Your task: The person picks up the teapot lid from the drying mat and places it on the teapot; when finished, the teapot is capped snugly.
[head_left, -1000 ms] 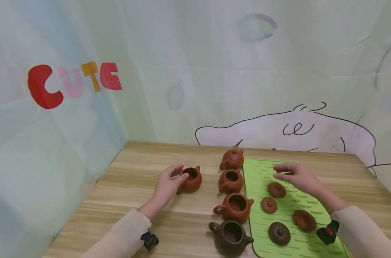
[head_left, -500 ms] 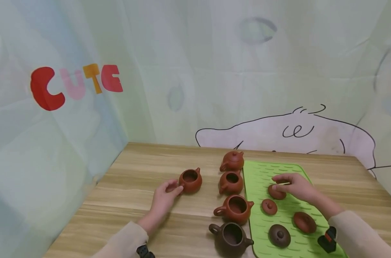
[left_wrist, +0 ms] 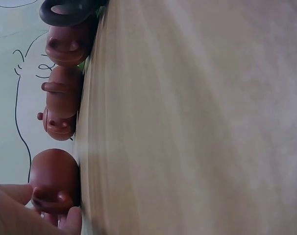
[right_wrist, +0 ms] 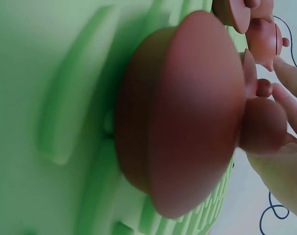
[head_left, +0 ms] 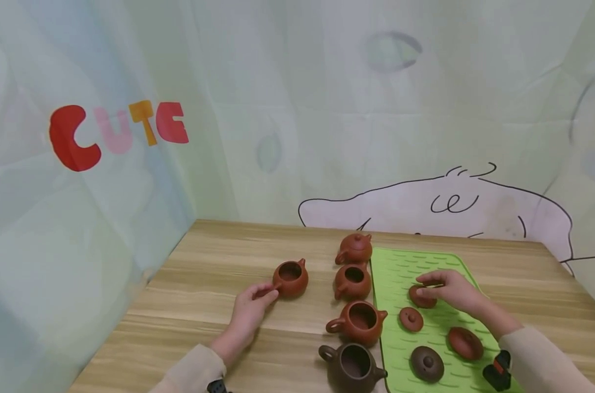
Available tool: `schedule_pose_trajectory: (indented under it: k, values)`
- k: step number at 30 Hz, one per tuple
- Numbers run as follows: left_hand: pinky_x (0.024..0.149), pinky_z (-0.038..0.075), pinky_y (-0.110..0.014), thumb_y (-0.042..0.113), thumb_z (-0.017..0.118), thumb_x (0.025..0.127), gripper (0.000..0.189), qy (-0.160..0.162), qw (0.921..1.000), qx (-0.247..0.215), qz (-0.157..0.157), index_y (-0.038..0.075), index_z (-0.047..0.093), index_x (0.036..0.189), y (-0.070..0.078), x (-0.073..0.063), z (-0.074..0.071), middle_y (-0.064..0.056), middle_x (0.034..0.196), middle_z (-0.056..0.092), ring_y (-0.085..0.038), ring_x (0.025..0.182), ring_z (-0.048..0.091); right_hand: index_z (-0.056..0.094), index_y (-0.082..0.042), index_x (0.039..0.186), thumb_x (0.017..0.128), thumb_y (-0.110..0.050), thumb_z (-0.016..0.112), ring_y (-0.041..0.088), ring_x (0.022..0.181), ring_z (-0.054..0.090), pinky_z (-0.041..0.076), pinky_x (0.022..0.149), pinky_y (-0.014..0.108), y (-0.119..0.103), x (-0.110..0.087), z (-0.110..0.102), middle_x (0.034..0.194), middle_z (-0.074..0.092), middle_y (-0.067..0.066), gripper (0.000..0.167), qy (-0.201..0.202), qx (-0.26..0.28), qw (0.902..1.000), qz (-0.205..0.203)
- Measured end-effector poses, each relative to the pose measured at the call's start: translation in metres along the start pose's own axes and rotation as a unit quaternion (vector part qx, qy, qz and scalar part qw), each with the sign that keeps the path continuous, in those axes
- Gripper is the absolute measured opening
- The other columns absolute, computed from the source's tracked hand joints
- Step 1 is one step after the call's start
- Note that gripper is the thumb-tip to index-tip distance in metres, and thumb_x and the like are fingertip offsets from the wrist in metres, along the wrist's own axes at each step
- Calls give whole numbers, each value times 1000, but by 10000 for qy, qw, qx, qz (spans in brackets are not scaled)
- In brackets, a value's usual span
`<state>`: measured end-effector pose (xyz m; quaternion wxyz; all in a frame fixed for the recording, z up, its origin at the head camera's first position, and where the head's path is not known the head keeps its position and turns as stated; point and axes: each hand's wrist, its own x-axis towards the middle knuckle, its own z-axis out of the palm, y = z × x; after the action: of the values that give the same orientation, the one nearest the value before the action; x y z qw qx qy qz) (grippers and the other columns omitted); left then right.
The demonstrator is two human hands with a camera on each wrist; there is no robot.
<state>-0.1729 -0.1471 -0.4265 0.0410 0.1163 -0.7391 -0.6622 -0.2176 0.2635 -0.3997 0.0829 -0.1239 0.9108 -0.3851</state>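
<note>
My left hand pinches the handle of a small reddish-brown teapot, which stands lidless on the table. In the left wrist view, fingers and thumb close around that handle, below the teapot's round body. Over the green mat, my right hand has thumb and fingertips at the knob of a reddish-brown teapot lid, partly covered by the hand. A nearer lid fills much of the right wrist view and hides part of the thumb.
A column of teapots lines the mat's left edge: a lidded one, two open reddish ones and a dark brown one. Other lids on the mat are a small one, a larger one and a dark one.
My left hand has drawn back and down from beside the teapot's opening to its handle. The right hand has lowered from above the mat onto the far lid.
</note>
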Motion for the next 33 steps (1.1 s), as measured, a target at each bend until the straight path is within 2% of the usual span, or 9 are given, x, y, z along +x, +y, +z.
schedule_pose_trajectory:
  k: [6,15,24,33]
  values:
    - [78,54,-23,-4,61,89,28,-56,9992,-399,-85,-16,57,114,-1,-1,0,-23,109,61,-16,90,64,66,2,113,85,-26,74,26,98,63,51,76,34,5,0,3,110,67,17,41,78,37,10000,45]
    - [74,55,-22,-4,63,89,25,-11,9989,-459,-44,-17,59,110,-2,0,-2,-21,103,64,-15,87,66,69,0,108,84,-23,75,28,100,62,51,78,34,9,0,4,106,69,13,34,178,-43,9998,18]
    - [72,54,-22,-1,64,89,25,40,9993,-372,-21,-16,61,109,-2,0,-1,-20,102,65,-12,84,65,70,-2,104,83,-24,75,21,95,63,51,74,31,10,-1,3,103,69,10,30,258,-121,9996,26]
    - [73,55,-23,-2,62,90,24,-18,9990,-450,-26,-17,60,110,-1,0,-1,-23,105,65,-13,86,66,70,-2,105,84,-22,74,24,95,63,52,72,31,4,1,1,107,68,14,29,256,-122,9995,-165]
